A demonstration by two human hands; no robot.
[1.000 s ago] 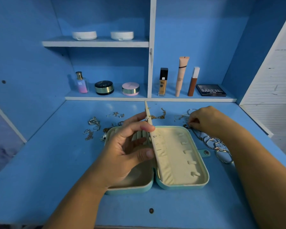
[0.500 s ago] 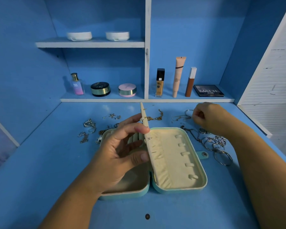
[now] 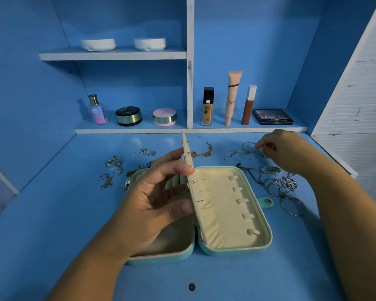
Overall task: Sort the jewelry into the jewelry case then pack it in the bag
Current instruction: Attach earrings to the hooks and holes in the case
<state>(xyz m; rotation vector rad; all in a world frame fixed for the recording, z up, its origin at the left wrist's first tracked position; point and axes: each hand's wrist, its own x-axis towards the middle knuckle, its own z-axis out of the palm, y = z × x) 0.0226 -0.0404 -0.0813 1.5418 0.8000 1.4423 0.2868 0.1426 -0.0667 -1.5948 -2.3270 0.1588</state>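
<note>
The case (image 3: 224, 216) lies open on the desk (image 3: 52, 213) right in front of us, its two teal halves flat and side by side, cream lining up. The right half shows a column of small loops. Its snap tab (image 3: 267, 202) sticks out on the right.

Our left hand (image 3: 159, 198) reaches over the left half and holds the flap (image 3: 199, 213) up on edge along the hinge. The forefinger and thumb pinch its near face, and the other fingers are curled behind it. A few studs (image 3: 193, 182) poke through the flap.

Our right hand (image 3: 284, 148) is well apart from the case, at the back right of the desk. Its fingers are curled, the tips pressed together on a silver tangle (image 3: 245, 151) of fine chain and a hoop. We cannot tell which strand they pinch.

More jewelry lies loose around the case: a gold chain (image 3: 202, 152) behind the flap, rings (image 3: 269, 169) and big hoops (image 3: 291, 205) on the right, and a scatter (image 3: 113, 164) of silver pieces on the left.

On the low shelf behind stand a perfume (image 3: 97, 109), two compacts (image 3: 128, 116), a foundation (image 3: 207, 106), two tubes (image 3: 232, 98) and a palette (image 3: 272, 116). Two white jars (image 3: 98, 44) sit on the shelf above.
</note>
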